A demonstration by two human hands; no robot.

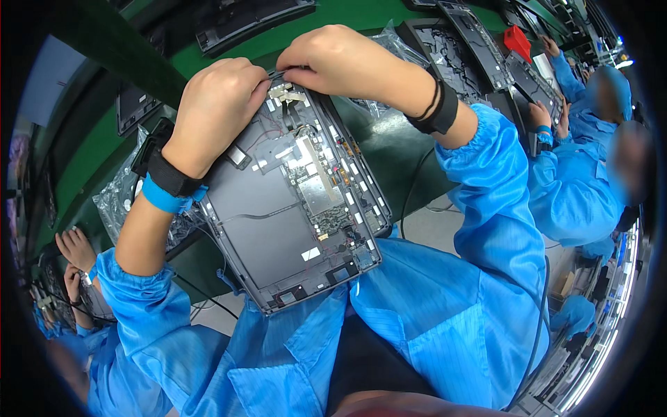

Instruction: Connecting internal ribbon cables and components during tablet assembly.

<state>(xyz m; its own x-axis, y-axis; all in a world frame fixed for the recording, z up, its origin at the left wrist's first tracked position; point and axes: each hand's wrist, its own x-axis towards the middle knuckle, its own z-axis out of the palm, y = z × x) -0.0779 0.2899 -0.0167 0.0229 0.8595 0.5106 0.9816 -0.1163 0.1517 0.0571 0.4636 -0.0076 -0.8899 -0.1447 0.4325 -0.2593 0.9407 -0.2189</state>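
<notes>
An opened tablet-like device (260, 243) lies in front of me, its near edge against my blue smock. Its dark inner shell shows a circuit board (319, 194), thin wires and a flat black cable. At the far edge, my left hand (219, 104) is closed, thumb and fingers pinched together at the corner. My right hand (337, 62) reaches over from the right, also pinching at that edge, close to the left fingertips. What the fingertips grip is hidden; a thin dark strip shows between them. Black bands circle both wrists, with a blue strap on the left one.
A green workbench (257, 42) holds another dark casing (250, 24) at the back. Clear plastic bags (114, 201) lie left; an open casing (445, 59) and a red holder (517, 43) stand right. Co-workers in blue sit at both sides. A black cable (410, 187) hangs nearby.
</notes>
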